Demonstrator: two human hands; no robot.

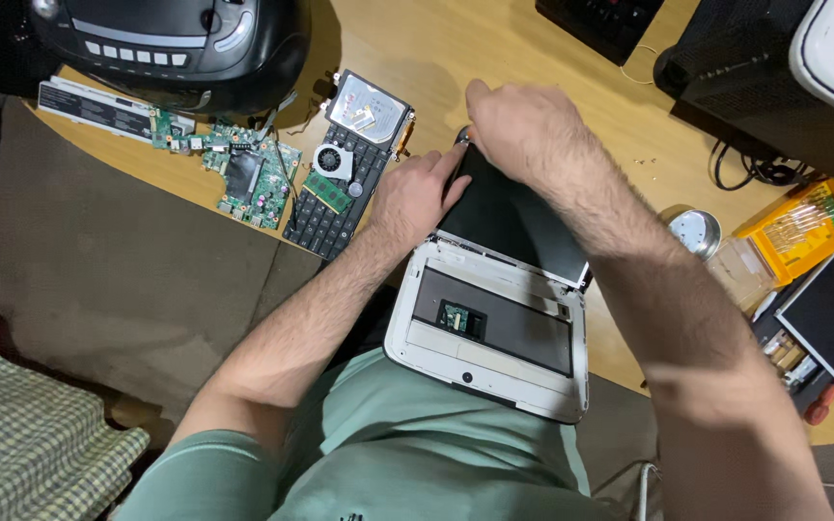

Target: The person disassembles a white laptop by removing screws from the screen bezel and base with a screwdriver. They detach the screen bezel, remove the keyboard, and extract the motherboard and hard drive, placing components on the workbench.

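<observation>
Both your hands meet at the far end of the opened laptop.

The laptop shell (494, 328) runs lengthwise away from you, its pale grey base resting against your lap and the table edge, its dark screen panel (509, 217) leaning out toward the far side. Your left hand (417, 198) presses flat against the panel's left edge, fingers closed on it. Your right hand (523, 130) reaches over the panel's far top corner, fingertips pinched together there, though you cannot tell what, if anything, they grip. The two hands sit close together, nearly touching, the right one slightly farther out. Just left of your left hand lies a detached keyboard (340, 198) carrying a small fan and a hard drive (369, 104); a green circuit board (248, 174) lies beyond that.
</observation>
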